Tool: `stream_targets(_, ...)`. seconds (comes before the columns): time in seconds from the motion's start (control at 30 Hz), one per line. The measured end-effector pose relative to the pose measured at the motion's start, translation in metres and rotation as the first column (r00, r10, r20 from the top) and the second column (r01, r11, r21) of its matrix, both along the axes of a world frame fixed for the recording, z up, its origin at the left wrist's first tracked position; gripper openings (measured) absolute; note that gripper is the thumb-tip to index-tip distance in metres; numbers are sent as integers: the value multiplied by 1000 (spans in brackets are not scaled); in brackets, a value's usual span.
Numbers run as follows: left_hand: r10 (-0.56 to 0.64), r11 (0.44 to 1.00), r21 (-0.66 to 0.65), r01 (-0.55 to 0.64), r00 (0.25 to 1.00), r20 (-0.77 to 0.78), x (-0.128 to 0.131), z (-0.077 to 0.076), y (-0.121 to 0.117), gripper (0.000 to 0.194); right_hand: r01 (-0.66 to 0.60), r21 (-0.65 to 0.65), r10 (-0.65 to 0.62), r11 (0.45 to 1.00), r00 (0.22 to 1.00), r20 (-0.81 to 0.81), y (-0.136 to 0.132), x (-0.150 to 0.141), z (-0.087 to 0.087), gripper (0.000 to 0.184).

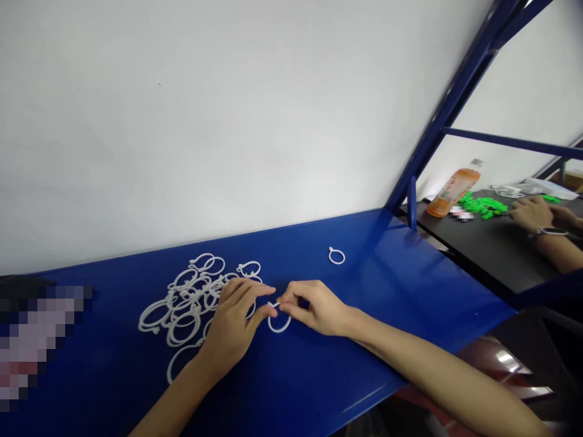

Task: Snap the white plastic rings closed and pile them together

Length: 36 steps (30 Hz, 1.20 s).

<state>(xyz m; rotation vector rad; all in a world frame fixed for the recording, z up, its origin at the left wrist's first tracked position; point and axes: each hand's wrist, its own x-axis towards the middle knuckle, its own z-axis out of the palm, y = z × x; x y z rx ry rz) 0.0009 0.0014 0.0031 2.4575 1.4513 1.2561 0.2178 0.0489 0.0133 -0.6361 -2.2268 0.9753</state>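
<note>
My right hand (316, 306) pinches the top of a white plastic ring (279, 331) between thumb and fingertips, just above the blue table. The ring hangs below the fingers, and its small end piece is partly hidden by them. My left hand (237, 312) is close on the other side; its thumb tip is at the ring's upper left, while the index finger stays apart from the thumb. Under and left of this hand lies a loose pile of several similar white rings (183, 321), overlapping one another. Another single white ring (337, 262) with a small knob lies apart, farther back on the right.
The blue table (364, 376) meets a white wall behind. A dark, partly blurred-out item (27, 285) lies at left. Blue metal frame posts (437, 130) stand at right. Beyond them, another person's hands (535, 215), green pieces (487, 206) and an orange drink bottle (455, 189) are at a black table.
</note>
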Motion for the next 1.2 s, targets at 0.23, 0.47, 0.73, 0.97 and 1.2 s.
stream_targets(0.23, -6, 1000, 25, 6, 1000, 0, -4, 5, -3, 8, -138, 221, 138, 966, 990, 15, -5, 3, 5, 18)
stream_targets(0.47, 63, 998, -24, -65, 994, -86, -8, -4, 2, 26, -118, 274, 93, 955, 990, 102, 0, 1, 5, 20)
stream_targets(0.73, 317, 920, -125, -370, 895, -314, -24, -15, 16, 60, 439, 499, -604, 747, 761, 235, 63, 57, 14, 26)
stream_targets(0.97, 386, 898, -39, -438, 827, -409, -20, -21, 20, 43, 622, 413, -746, 665, 582, 325, 91, 84, 13, 16)
stream_targets(1.2, 377, 923, 75, -377, 848, -372, -20, -19, 18, 22, 592, 398, -713, 700, 565, 414, 92, 79, 3, 8)
